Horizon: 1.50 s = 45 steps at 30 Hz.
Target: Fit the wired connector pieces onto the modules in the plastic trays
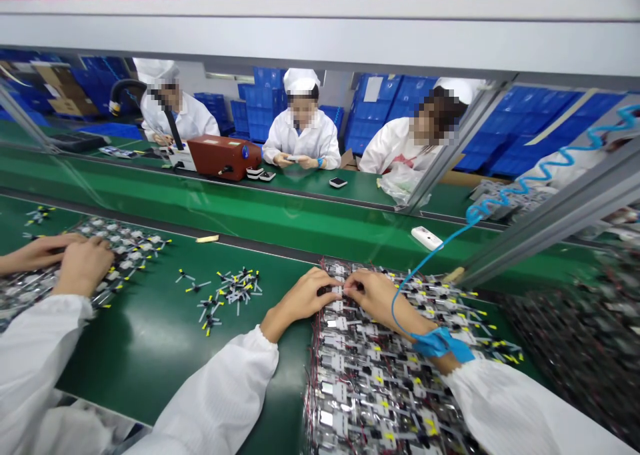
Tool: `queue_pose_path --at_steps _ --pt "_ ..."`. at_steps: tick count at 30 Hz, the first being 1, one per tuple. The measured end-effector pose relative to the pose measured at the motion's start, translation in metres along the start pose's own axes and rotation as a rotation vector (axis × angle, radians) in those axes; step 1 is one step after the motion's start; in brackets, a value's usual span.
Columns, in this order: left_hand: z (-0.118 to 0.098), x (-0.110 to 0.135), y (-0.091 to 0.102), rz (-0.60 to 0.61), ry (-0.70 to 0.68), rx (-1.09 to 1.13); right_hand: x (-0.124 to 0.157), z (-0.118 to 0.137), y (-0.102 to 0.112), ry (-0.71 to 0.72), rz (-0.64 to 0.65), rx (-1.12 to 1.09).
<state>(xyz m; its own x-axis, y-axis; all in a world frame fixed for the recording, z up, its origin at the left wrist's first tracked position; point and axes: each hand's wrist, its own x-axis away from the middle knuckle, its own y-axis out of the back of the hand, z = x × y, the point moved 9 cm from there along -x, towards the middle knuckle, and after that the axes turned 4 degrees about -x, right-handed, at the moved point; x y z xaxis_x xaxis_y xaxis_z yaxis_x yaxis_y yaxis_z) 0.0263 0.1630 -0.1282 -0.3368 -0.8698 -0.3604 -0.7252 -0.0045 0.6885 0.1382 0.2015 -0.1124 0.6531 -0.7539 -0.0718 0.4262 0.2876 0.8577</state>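
Observation:
My left hand (306, 295) and my right hand (376, 296) meet at the far left part of a dense layer of small assemblies (345, 375). These have clear plastic, white blocks, thin red wires and yellow-tipped grey pieces. Both hands are closed, thumb against fingers, with the fingertips almost touching; whatever lies between them is too small to make out. A blue wrist strap (443, 343) circles my right wrist, and its cord runs up to a coil. Left of my hands lies a loose pile of small black parts (239, 287) with grey arms and yellow tips.
At left, a co-worker's hands (83, 261) rest on a similar layer of parts. More assemblies (565, 348) are stacked at right. Beyond the green conveyor (280, 221), co-workers in white sit near a brown box-shaped machine (224, 156). A metal post (460, 141) and a white device (427, 238) stand nearby.

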Motion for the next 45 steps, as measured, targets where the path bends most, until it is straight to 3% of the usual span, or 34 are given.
queue_pose_path --at_steps 30,45 --pt "-0.006 -0.001 0.003 -0.022 0.009 0.002 0.004 0.002 -0.002 -0.068 -0.017 -0.069" --pt "-0.007 -0.002 0.002 0.023 -0.008 -0.023 0.001 -0.005 0.001 -0.022 0.015 -0.073"
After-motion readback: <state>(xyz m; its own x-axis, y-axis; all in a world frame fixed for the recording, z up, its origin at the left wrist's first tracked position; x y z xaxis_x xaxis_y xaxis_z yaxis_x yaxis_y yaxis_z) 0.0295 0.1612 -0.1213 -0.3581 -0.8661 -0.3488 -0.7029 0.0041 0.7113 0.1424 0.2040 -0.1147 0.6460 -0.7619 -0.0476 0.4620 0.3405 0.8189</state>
